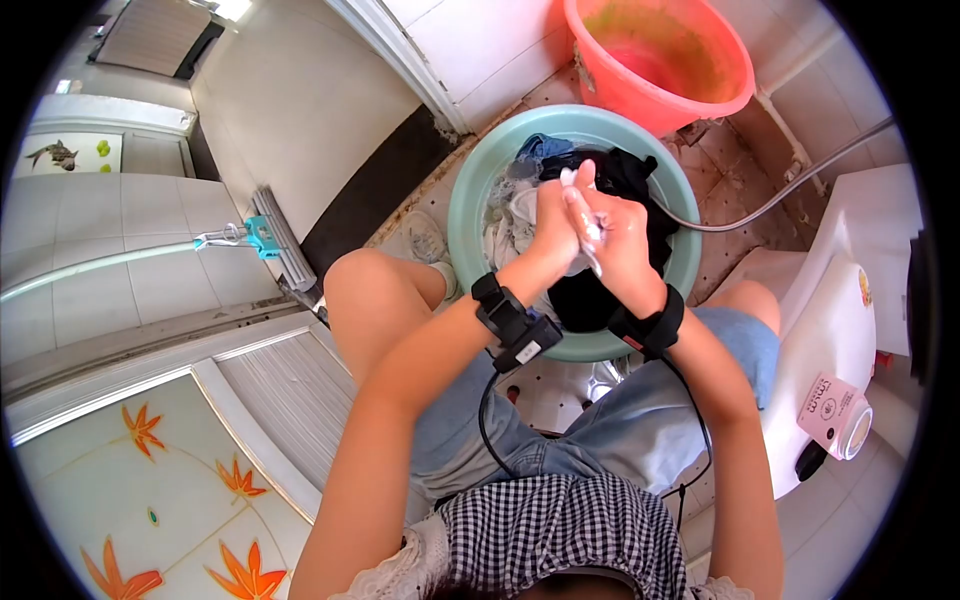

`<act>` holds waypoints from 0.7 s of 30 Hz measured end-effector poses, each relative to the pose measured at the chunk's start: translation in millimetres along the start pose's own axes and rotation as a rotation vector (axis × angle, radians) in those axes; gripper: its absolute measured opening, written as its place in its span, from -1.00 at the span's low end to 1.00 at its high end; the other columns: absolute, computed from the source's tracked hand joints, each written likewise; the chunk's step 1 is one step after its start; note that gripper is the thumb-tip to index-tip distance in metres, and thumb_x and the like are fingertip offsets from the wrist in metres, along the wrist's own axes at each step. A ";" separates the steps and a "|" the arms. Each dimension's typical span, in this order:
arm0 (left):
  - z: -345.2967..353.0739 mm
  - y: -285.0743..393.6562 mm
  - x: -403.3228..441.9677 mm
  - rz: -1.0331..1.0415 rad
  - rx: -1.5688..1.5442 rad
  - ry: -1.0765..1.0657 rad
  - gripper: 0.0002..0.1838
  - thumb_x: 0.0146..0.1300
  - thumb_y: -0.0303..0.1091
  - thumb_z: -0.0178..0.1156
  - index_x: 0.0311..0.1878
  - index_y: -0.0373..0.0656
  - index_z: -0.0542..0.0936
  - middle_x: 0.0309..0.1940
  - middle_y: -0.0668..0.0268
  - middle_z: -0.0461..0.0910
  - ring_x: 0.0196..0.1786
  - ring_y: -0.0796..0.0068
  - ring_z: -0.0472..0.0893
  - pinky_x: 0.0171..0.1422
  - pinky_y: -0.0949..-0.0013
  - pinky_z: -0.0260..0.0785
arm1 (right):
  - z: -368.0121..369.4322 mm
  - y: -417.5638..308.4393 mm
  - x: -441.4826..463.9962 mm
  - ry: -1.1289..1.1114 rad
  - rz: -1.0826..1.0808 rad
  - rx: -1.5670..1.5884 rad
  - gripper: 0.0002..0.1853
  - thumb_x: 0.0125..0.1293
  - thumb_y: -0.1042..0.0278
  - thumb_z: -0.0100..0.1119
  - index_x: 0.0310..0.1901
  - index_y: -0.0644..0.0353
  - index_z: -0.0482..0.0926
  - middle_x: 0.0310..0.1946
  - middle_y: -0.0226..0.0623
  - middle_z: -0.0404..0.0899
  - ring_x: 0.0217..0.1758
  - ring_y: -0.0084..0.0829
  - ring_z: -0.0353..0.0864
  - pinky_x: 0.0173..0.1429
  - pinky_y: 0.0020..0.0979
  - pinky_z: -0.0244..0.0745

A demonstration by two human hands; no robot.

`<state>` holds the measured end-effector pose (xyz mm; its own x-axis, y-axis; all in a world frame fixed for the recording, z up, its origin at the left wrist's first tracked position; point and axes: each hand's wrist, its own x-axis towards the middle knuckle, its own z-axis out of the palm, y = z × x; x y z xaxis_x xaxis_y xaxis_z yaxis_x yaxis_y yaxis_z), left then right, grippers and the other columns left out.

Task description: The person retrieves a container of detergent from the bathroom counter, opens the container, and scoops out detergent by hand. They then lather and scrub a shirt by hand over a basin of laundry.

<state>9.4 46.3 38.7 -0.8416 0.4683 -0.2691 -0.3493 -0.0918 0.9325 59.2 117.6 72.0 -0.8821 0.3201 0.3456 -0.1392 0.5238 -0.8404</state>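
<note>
Presently, observed left hand [553, 222] and right hand [620, 232] pressed together above the pale green basin [464, 205]. Noted fingers [587, 174] bunched against one another, with white, sudsy matter [594, 240] showing between the hands; unable to determine degree of closure of either hand, or any cloth inside the grip. Found in the basin, beneath the hands: white cloth [508, 240] on the left, black cloth [582, 306] toward the near and right sides, blue cloth [543, 147] near the far rim. Recorded also a coral bucket [640, 113] just beyond the basin, a metal hose [775, 207] crossing the right rim, and black wrist straps [502, 306] on both arms.
</note>
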 end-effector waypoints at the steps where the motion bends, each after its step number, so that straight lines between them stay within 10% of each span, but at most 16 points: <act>1: 4.9 -2.5 -7.6 -0.154 -0.181 -0.006 -0.74 0.30 -0.19 -0.10 -0.43 -0.09 0.44 -0.56 0.51 0.41 -0.50 0.70 0.43 -0.47 0.57 0.22 | -0.1 2.7 0.0 -0.001 -0.070 -0.204 -0.63 0.24 0.21 0.02 -0.64 0.27 0.43 -0.74 -0.14 0.40 -0.70 -0.22 0.42 -0.58 -0.35 0.27; 4: 11.4 -5.8 -24.2 -0.182 -0.167 0.030 -0.78 0.30 -0.22 -0.11 -0.29 -0.10 0.48 -0.52 0.50 0.43 -0.48 0.66 0.44 -0.42 0.55 0.25 | -11.7 5.4 20.4 -0.034 0.260 -0.291 -0.50 0.26 0.00 -0.10 -0.72 0.18 0.45 -0.78 -0.10 0.36 -0.65 -0.06 0.40 -0.57 -0.25 0.26; 7: 0.7 6.2 -11.9 -0.196 -0.167 -0.005 -0.78 0.28 -0.20 -0.08 -0.37 -0.09 0.45 -0.53 0.48 0.43 -0.49 0.63 0.44 -0.43 0.52 0.27 | -0.7 1.6 16.8 -0.002 0.114 -0.242 -0.53 0.23 0.00 -0.07 -0.67 0.17 0.49 -0.76 -0.12 0.39 -0.65 -0.08 0.41 -0.58 -0.26 0.27; 8: -9.6 -9.0 7.2 -0.226 -0.710 -0.106 -0.74 0.26 -0.14 -0.03 -0.46 -0.07 0.40 -0.55 0.46 0.44 -0.49 0.61 0.46 -0.47 0.50 0.26 | 4.4 7.8 7.2 -0.046 -0.040 -0.228 -0.61 0.18 0.02 0.01 -0.61 0.14 0.55 -0.71 -0.14 0.43 -0.64 -0.11 0.43 -0.58 -0.27 0.28; 11: -29.8 -12.4 17.0 -0.385 -0.540 -0.242 -0.72 0.23 -0.07 0.03 -0.43 -0.08 0.42 -0.50 0.41 0.47 -0.43 0.59 0.49 -0.44 0.48 0.31 | 3.5 -4.2 3.1 -0.045 -0.091 -0.168 -0.72 0.16 0.19 0.11 -0.59 0.19 0.55 -0.72 -0.19 0.47 -0.73 -0.29 0.43 -0.61 -0.36 0.27; 14: -6.6 8.6 -12.6 -0.276 -0.295 -0.115 -0.67 0.23 -0.11 0.04 -0.20 -0.22 0.46 -0.30 0.33 0.51 -0.26 0.54 0.53 -0.28 0.45 0.39 | -10.8 11.9 19.6 0.027 0.405 0.386 -0.56 0.27 0.16 0.02 -0.70 0.25 0.42 -0.80 -0.53 0.32 -0.67 -0.76 0.21 -0.63 -0.57 0.12; 21: -17.5 35.4 -5.1 0.056 -0.079 0.029 -0.61 0.24 -0.04 0.03 -0.53 -0.18 0.46 -0.62 0.46 0.40 -0.56 0.70 0.35 -0.50 0.53 0.18 | -20.0 11.7 20.2 -0.109 0.400 0.417 -0.48 0.33 0.08 -0.09 -0.75 0.20 0.30 -0.78 -0.61 0.19 -0.69 -0.76 0.04 -0.64 -0.54 -0.05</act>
<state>-5.8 25.3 68.9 -0.8719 0.4347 -0.2255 -0.3322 -0.1867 0.9245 48.8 146.0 77.5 -0.9407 0.3342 -0.0582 0.0679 0.0172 -0.9975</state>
